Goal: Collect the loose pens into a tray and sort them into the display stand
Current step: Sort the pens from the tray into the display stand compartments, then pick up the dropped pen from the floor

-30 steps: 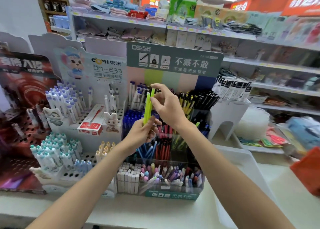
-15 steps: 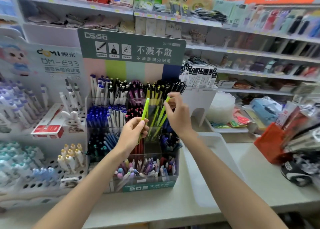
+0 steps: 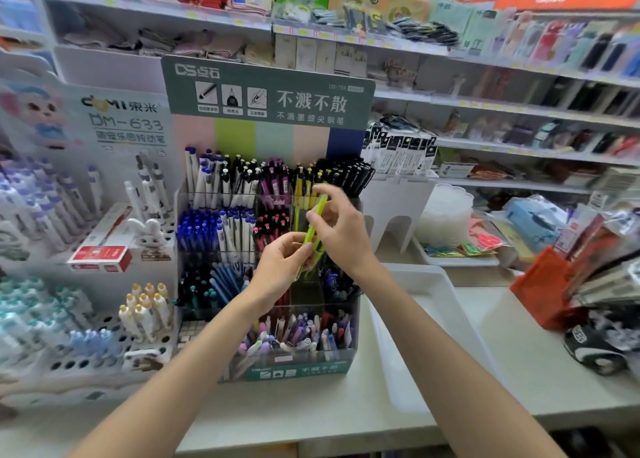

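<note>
A lime-green pen stands tilted in front of the middle tier of the clear display stand. My left hand grips the pen's lower end. My right hand pinches its upper part between thumb and fingers. Behind my hands is a compartment with more green pens, mostly hidden. The stand's other compartments hold blue, white, black, purple and pastel pens. The white tray lies on the counter right of the stand, by my right forearm.
A second pen display with white and blue pens and a red box stands to the left. An orange bag and packaged goods crowd the right. Stocked shelves run behind. The counter edge is near me.
The camera has swung right. My right hand placed one green pen into the stand, then came back and took hold of the pen in my left hand.
</note>
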